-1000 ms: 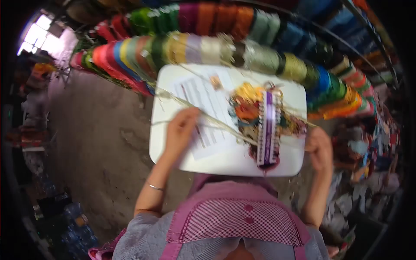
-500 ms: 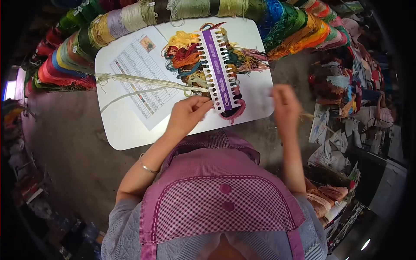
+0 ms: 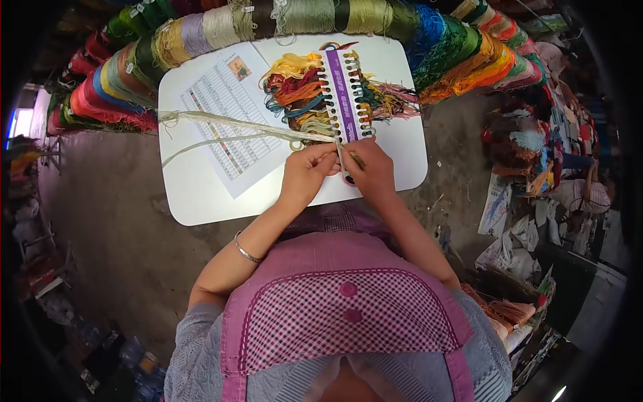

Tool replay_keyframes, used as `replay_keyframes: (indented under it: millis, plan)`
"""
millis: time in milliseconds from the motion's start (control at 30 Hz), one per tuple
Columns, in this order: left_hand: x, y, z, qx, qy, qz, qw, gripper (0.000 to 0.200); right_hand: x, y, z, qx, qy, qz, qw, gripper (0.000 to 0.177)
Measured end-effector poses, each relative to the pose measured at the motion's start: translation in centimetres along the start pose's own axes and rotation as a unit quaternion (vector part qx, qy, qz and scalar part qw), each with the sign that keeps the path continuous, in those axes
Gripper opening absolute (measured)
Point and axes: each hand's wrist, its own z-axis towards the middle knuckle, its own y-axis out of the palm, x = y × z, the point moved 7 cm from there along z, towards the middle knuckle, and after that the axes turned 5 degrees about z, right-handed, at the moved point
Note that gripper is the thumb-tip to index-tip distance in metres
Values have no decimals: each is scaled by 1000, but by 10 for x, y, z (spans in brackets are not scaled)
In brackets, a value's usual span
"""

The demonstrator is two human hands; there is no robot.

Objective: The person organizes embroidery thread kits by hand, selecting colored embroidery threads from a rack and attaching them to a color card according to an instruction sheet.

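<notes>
A white card with a purple band (image 3: 341, 94) lies on the white board (image 3: 187, 204), with coloured threads (image 3: 298, 90) looped through the holes along both edges. At its lower left edge my left hand (image 3: 309, 173) is closed, fingertips pinched; what they pinch is too small to tell. My right hand (image 3: 372, 171) covers the card's lower end, its fingers closed around an olive-green strand. Long pale threads (image 3: 234, 123) stretch from the card to the board's left edge, over a printed chart (image 3: 231, 144).
Thick hanks of coloured yarn (image 3: 301, 17) curve around the far side of the board. At the right are more threads and pale bags (image 3: 506, 251). Part of another person (image 3: 588, 194) shows at the far right.
My right hand has moved left from beyond the board's right edge onto the lower end of the card, beside my left hand. The board appears shifted slightly right in view.
</notes>
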Motion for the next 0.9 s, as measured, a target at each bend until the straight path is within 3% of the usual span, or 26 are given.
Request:
replay_keyframes:
  millis: [33,100,133,200,333,467,600,900]
  plan:
    - [4,-1,0,7,13,6,1000,24,-6,-2,-1,-2,-1,2,1000,13]
    - [10,-6,2,18,27,12,999,22,1,-1,-6,-59,152,66,985,21]
    - [10,-6,3,3,14,32,999,22,3,1,-8,-61,153,67,984,21]
    - [10,-3,5,-13,0,51,999,21,17,3,-17,-41,241,165,955,24]
    - [5,4,10,-26,-40,9,999,18,12,0,-11,-57,229,140,962,26]
    - [-3,-6,12,-30,-91,-42,995,19,21,3,-15,-48,269,196,942,32]
    - [-2,-8,7,-40,-96,-131,986,17,21,2,-16,-57,290,222,929,31]
    - [-7,-23,1,-12,-63,-107,992,17,27,5,-17,-51,284,245,926,32]
